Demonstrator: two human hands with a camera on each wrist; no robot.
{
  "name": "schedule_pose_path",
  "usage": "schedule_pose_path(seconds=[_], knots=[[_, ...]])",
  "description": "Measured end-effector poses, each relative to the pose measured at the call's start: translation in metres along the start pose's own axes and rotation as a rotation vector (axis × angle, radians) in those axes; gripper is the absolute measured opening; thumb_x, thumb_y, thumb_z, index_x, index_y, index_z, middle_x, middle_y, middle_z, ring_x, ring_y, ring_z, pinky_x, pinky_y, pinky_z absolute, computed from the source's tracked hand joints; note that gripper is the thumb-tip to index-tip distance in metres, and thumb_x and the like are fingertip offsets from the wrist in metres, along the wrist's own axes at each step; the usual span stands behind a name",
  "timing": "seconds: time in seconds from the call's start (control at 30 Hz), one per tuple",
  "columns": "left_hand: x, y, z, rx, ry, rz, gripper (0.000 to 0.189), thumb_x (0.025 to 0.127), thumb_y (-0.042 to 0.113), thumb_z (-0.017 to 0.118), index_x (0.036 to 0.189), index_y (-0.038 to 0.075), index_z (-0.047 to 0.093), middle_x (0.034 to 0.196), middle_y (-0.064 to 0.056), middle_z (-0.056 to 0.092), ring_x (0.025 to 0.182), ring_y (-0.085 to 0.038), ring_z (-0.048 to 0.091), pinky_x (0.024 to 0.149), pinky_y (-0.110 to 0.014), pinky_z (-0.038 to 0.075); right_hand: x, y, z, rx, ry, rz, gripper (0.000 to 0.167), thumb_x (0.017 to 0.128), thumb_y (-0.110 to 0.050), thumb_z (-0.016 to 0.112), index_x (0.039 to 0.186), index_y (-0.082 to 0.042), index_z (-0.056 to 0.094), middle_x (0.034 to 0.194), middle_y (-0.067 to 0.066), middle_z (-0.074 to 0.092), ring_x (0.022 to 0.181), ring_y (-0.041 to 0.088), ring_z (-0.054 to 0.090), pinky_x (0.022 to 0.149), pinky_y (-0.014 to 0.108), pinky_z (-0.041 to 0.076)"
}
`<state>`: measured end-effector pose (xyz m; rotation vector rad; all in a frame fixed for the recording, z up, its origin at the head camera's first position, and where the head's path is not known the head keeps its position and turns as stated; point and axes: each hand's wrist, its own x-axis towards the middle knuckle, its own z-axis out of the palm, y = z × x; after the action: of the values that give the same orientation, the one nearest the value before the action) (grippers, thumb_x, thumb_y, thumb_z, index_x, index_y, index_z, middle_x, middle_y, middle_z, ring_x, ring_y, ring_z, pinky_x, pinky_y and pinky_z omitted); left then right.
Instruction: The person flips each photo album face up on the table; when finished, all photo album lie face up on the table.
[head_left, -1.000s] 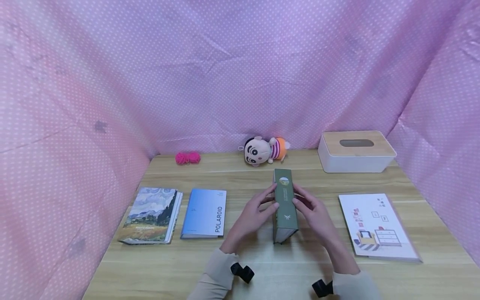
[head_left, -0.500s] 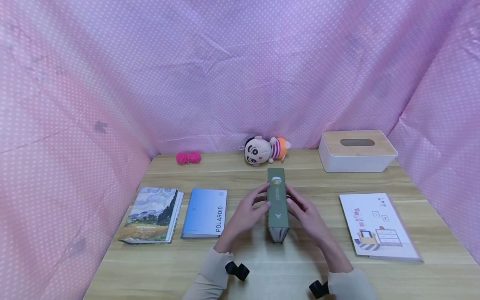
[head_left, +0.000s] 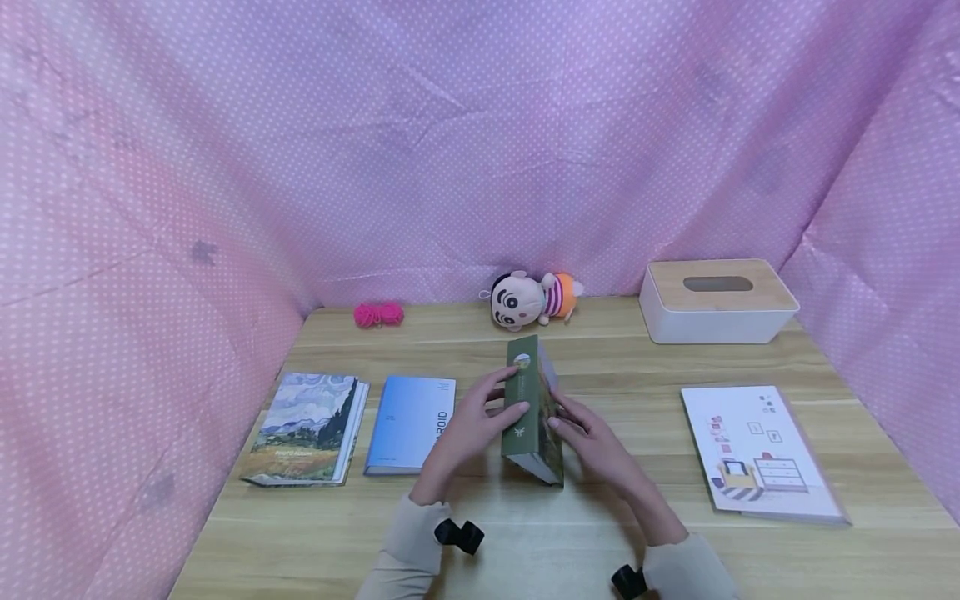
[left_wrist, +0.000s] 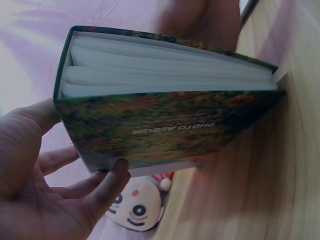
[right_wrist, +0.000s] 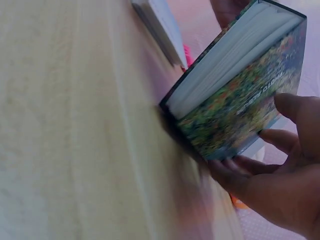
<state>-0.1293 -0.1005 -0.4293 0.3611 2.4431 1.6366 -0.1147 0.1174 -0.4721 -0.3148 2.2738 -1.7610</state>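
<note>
A thick green photo album stands spine-up near the middle of the table, leaning so its right cover shows in the head view. My left hand holds its left side, fingertips reaching onto the spine. On the opposite cover, the thumb and fingers of my right hand grip it. The left wrist view shows the white page edges of the album fanned between its covers. In the right wrist view, my right hand lies against the patterned cover and its far edge.
Left of the album lie a blue Polaroid album and a landscape-covered album. A white illustrated book lies right. Along the back are pink yarn, a plush doll and a tissue box before a pink curtain.
Both hands have moved left with the green album. It has tilted and turned, so its right cover now shows. My left hand now covers part of the blue album.
</note>
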Motion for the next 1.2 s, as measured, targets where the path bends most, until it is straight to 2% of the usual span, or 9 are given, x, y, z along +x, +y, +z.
schedule_pose_path(seconds=[0.13, 0.27, 0.43, 0.57, 0.8, 0.93, 1.1, 1.2], knots=[[-0.002, -0.004, -0.008, 0.057, 0.004, -0.008, 0.061, 0.089, 0.046, 0.063, 0.144, 0.032, 0.040, 0.148, -0.005, 0.038, 0.124, -0.032, 0.051, 0.091, -0.043, 0.052, 0.000, 0.005, 0.004, -0.057, -0.012, -0.010, 0.059, 0.097, -0.031, 0.055, 0.149, -0.013, 0.034, 0.153, 0.018, 0.030, 0.136, 0.039, 0.036, 0.109, 0.051, 0.035], [-0.005, -0.007, -0.015, 0.132, 0.002, -0.036, 0.063, 0.088, 0.049, 0.063, 0.145, 0.035, 0.039, 0.147, -0.002, 0.041, 0.121, -0.030, 0.053, 0.090, -0.042, 0.052, 0.000, 0.006, 0.007, -0.095, -0.002, 0.000, 0.059, 0.096, -0.029, 0.057, 0.149, -0.013, 0.035, 0.154, 0.020, 0.026, 0.136, 0.043, 0.033, 0.107, 0.052, 0.037], [-0.009, -0.012, -0.022, 0.181, -0.051, -0.076, 0.067, 0.088, 0.051, 0.062, 0.148, 0.036, 0.033, 0.149, -0.003, 0.041, 0.117, -0.028, 0.057, 0.090, -0.043, 0.052, 0.002, 0.005, 0.007, -0.159, 0.007, 0.032, 0.062, 0.095, -0.032, 0.058, 0.148, -0.011, 0.035, 0.155, 0.022, 0.020, 0.137, 0.046, 0.029, 0.107, 0.054, 0.036], [-0.010, -0.017, -0.024, 0.172, -0.088, -0.111, 0.069, 0.089, 0.051, 0.061, 0.149, 0.036, 0.031, 0.152, -0.005, 0.037, 0.120, -0.029, 0.056, 0.094, -0.048, 0.049, 0.002, 0.005, 0.005, -0.208, 0.013, 0.038, 0.064, 0.094, -0.033, 0.060, 0.149, -0.010, 0.034, 0.155, 0.024, 0.018, 0.140, 0.046, 0.023, 0.109, 0.057, 0.030], [-0.009, -0.024, -0.021, 0.117, -0.090, -0.116, 0.065, 0.094, 0.038, 0.060, 0.150, 0.021, 0.032, 0.148, -0.016, 0.038, 0.127, -0.040, 0.049, 0.101, -0.053, 0.043, 0.002, 0.006, 0.004, -0.327, 0.034, 0.055, 0.071, 0.092, -0.042, 0.061, 0.150, -0.014, 0.032, 0.155, 0.023, 0.021, 0.140, 0.047, 0.022, 0.109, 0.064, 0.024], [-0.010, -0.026, -0.020, 0.095, -0.079, -0.157, 0.063, 0.095, 0.029, 0.060, 0.150, 0.017, 0.032, 0.145, -0.014, 0.045, 0.131, -0.036, 0.046, 0.104, -0.053, 0.041, 0.003, 0.006, 0.005, -0.360, 0.033, 0.040, 0.069, 0.091, -0.036, 0.063, 0.149, -0.014, 0.033, 0.155, 0.025, 0.019, 0.140, 0.047, 0.022, 0.109, 0.063, 0.025], [-0.008, -0.031, -0.018, 0.148, -0.062, -0.201, 0.062, 0.095, 0.027, 0.060, 0.149, 0.014, 0.034, 0.140, -0.014, 0.051, 0.126, -0.032, 0.051, 0.102, -0.049, 0.044, 0.003, 0.004, 0.008, -0.396, 0.028, 0.021, 0.067, 0.092, -0.030, 0.064, 0.148, -0.011, 0.035, 0.155, 0.026, 0.017, 0.139, 0.048, 0.023, 0.109, 0.062, 0.026], [-0.007, -0.033, -0.017, 0.145, -0.062, -0.210, 0.061, 0.095, 0.026, 0.060, 0.149, 0.013, 0.034, 0.140, -0.014, 0.052, 0.125, -0.031, 0.052, 0.100, -0.047, 0.046, 0.003, 0.003, 0.009, -0.411, 0.030, 0.021, 0.066, 0.091, -0.030, 0.064, 0.148, -0.010, 0.035, 0.155, 0.026, 0.017, 0.139, 0.048, 0.023, 0.109, 0.062, 0.027]])
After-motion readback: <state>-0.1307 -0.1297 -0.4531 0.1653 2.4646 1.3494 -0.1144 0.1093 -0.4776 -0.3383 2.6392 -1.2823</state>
